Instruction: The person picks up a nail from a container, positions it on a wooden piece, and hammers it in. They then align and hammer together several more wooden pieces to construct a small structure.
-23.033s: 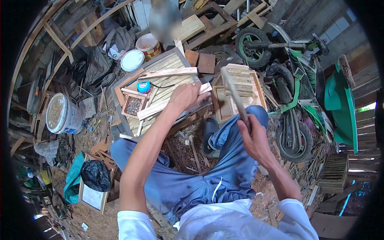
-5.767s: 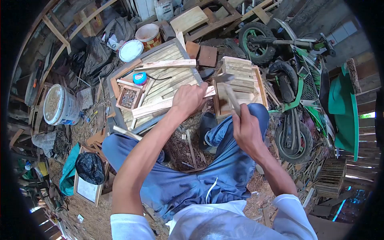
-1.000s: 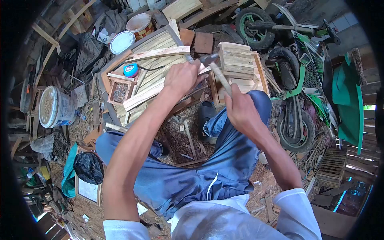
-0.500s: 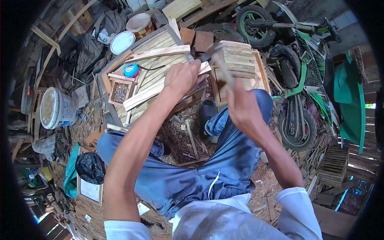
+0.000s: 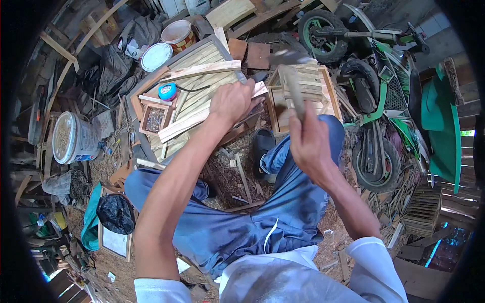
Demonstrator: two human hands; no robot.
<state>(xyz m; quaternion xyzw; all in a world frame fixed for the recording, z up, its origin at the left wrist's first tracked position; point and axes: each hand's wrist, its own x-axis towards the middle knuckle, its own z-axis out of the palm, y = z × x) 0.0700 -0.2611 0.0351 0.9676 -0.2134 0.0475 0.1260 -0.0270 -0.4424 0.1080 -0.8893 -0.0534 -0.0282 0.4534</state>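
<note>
My left hand presses down on a pale wooden slat that lies across a slatted wooden panel. My right hand grips the handle of a hammer, raised and blurred above the slat's right end. A small wooden box of nails and a blue-lidded tub sit on the panel to the left of my left hand. My legs in blue trousers are below.
A wooden crate of stacked slats stands right of the panel. A green motorbike lies at the right. A white bucket, paint tins, a black bag and scrap wood litter the ground.
The hammer has lifted up and away from the slat over the last second. My left hand stays on the slat.
</note>
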